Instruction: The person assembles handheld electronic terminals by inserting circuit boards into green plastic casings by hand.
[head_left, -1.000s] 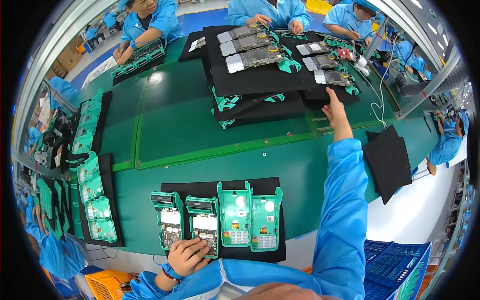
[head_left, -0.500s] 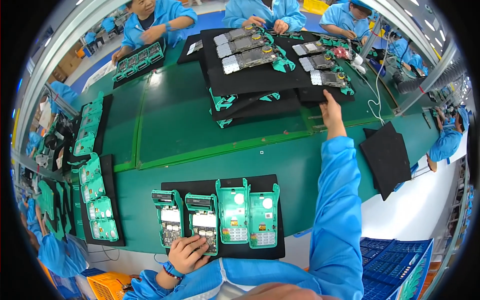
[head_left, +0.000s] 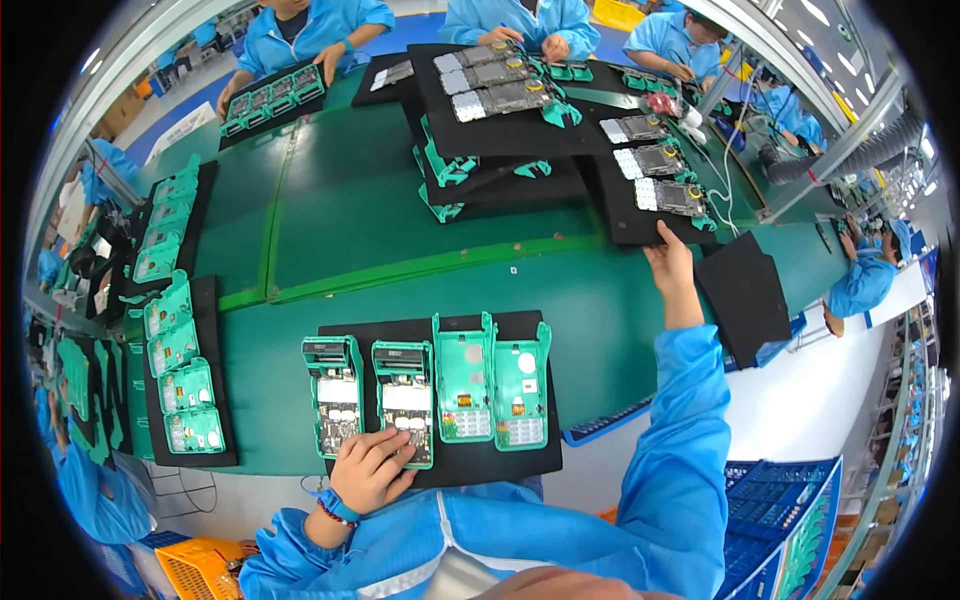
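So the right hand (head_left: 675, 268) is stretched out to the far right of the green worktop (head_left: 420, 285), grip clamped on the near edge of a black mat (head_left: 620, 212) that's got three circuit boards (head_left: 670, 198) lined up on it. Left hand (head_left: 370, 472) is at the near side, fingers resting over the lower part of a green case (head_left: 405, 395) with electronics inside; can't tell if that grip's closed on it. Two green shells (head_left: 464, 380) lie just right of that case.
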